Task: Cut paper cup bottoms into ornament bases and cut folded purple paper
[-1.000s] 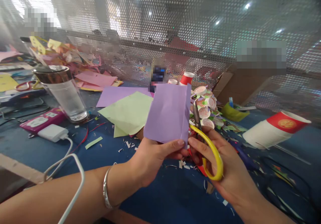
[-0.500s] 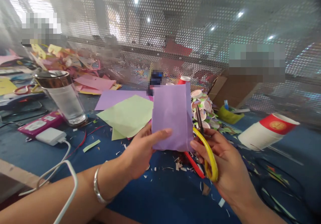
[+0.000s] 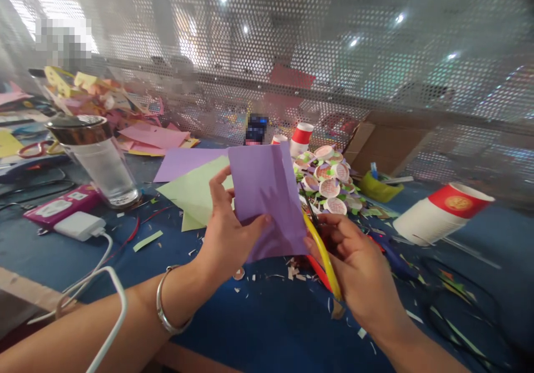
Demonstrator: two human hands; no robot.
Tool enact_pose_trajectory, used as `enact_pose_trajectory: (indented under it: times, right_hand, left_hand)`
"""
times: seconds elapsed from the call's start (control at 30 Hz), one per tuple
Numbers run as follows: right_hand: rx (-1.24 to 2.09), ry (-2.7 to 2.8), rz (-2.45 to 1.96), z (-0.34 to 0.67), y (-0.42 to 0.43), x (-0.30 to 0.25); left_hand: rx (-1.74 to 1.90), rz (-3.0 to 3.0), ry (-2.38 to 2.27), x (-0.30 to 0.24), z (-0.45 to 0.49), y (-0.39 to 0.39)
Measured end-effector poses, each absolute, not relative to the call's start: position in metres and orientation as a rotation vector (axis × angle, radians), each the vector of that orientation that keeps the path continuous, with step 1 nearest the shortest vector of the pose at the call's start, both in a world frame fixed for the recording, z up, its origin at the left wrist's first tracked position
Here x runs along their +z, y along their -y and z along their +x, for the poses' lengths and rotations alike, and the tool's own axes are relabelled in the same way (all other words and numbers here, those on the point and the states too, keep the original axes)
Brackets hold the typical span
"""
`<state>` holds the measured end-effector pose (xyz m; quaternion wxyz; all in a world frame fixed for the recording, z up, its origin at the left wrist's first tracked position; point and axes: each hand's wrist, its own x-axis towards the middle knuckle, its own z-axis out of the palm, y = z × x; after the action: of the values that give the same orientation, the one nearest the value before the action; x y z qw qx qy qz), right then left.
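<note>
A folded sheet of purple paper [image 3: 267, 195] is held up in front of me, over the blue table. My left hand [image 3: 233, 222] grips its left side, thumb across the front and fingers behind the edge. At the lower right corner, my right hand [image 3: 354, 256] pinches the paper and also holds a pair of scissors [image 3: 321, 250] with yellow and red handles. The dark blades point up beside the paper's right edge, partly hidden. Behind lie a pale green sheet [image 3: 196, 192] and another purple sheet [image 3: 179, 161].
A pile of small paper-cup pieces [image 3: 329, 186] lies beyond the paper. Stacked red-and-white paper cups [image 3: 442, 214] lie tilted at right. A water bottle [image 3: 102, 161], a purple box [image 3: 62, 206] and a white charger [image 3: 81, 225] with cable are at left. Paper scraps litter the table.
The purple paper has shifted left and tilted. My left fingers have lifted and spread along its left edge. My right hand and the scissors have moved slightly left.
</note>
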<state>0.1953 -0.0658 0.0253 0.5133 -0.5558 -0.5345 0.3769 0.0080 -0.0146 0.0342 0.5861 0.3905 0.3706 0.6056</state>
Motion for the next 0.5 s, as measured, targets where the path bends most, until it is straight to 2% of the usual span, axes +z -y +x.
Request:
enact_pose_trajectory:
  times: [0.1, 0.3, 0.5]
  right_hand:
    - [0.858, 1.326, -1.334, 0.195, 0.067, 0.025]
    - [0.780, 1.375, -1.325, 0.198, 0.067, 0.023]
    - [0.678, 1.392, -1.353, 0.197, 0.063, 0.020]
  left_hand:
    - [1.358, 0.934, -0.874, 0.038, 0.011, 0.015]
    - [0.979, 0.647, -0.663, 0.038, 0.017, 0.021]
    - [1.034, 0.583, -0.731, 0.039, 0.020, 0.024]
